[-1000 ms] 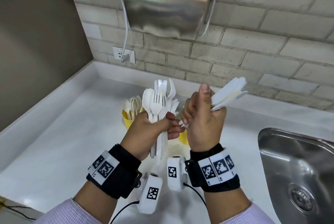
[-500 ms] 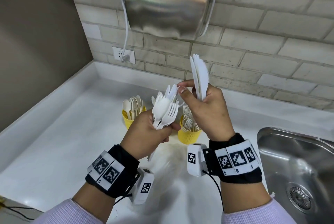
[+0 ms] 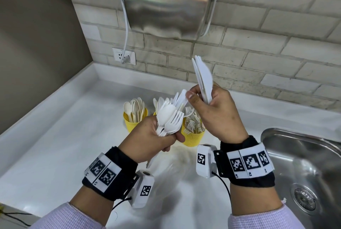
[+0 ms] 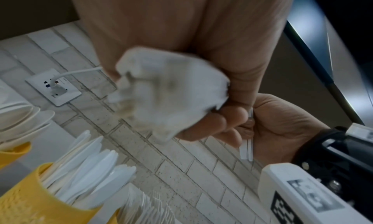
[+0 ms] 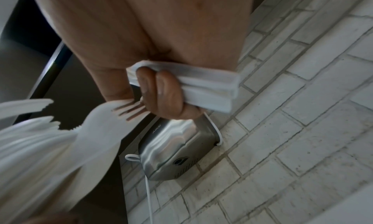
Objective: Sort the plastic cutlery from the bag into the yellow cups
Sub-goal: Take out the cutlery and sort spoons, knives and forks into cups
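My left hand [image 3: 155, 140] grips a mixed bundle of white forks, spoons and knives [image 3: 169, 118] over the counter. My right hand [image 3: 215, 112] holds several white knives [image 3: 203, 79] upright in its curled fingers, while its thumb and forefinger pinch the tip of one piece [image 3: 182, 95] in the bundle. In the right wrist view, fingers wrap the knife handles [image 5: 207, 90] and a fork [image 5: 113, 118] touches them. Behind my hands stand three yellow cups: spoons [image 3: 135, 119] on the left, knives [image 4: 30, 200] in the middle, forks [image 3: 192, 136] on the right.
A steel sink [image 3: 302, 164] is set into the white counter at the right. A steel hand dryer [image 3: 166, 1] hangs on the brick wall above the cups, its cord plugged into a socket [image 3: 124, 56]. A brown wall closes the left side.
My right hand has lifted and turned its knives from pointing right to upright, and now pinches at the top of the bundle. The left hand's bundle has tipped toward the right.
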Motion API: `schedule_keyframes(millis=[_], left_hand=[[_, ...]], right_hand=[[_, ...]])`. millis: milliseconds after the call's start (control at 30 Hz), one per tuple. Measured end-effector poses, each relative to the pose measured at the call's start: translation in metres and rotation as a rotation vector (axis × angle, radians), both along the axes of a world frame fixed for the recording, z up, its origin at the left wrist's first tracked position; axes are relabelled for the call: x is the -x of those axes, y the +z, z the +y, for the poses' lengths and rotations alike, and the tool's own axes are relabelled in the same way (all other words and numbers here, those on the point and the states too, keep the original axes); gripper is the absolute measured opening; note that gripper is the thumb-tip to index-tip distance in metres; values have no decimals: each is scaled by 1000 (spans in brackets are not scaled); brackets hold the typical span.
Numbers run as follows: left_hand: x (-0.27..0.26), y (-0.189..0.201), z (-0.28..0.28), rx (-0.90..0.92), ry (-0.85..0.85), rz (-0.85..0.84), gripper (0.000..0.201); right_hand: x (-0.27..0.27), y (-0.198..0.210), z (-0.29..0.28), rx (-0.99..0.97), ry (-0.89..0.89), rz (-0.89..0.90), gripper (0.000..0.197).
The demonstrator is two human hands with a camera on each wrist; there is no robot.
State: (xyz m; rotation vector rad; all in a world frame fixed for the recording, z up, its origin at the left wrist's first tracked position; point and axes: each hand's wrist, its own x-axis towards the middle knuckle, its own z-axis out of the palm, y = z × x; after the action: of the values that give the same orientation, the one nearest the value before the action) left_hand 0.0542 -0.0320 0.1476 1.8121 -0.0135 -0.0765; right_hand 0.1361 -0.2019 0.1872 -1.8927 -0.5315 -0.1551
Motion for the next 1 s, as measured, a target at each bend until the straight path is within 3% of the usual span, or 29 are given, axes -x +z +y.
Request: schedule_keyframes(millis=[167, 400, 533, 700, 1000], left_hand=[[0, -1, 2, -28, -40, -8, 26], [1, -2, 3, -93, -79, -7, 26], [2, -2, 3, -82, -72, -19, 27], [1, -1, 2, -75, -60, -18, 25], [1, -4, 2, -157, -105, -2, 25]], right_hand=[[2, 0, 4, -8, -61, -92, 17], [-2, -2, 12, -415, -208, 104, 7], [0, -8, 7, -363, -113, 213, 25], [5, -10, 7, -245, -54, 148, 23], [1, 1, 8, -635, -286, 220, 29]])
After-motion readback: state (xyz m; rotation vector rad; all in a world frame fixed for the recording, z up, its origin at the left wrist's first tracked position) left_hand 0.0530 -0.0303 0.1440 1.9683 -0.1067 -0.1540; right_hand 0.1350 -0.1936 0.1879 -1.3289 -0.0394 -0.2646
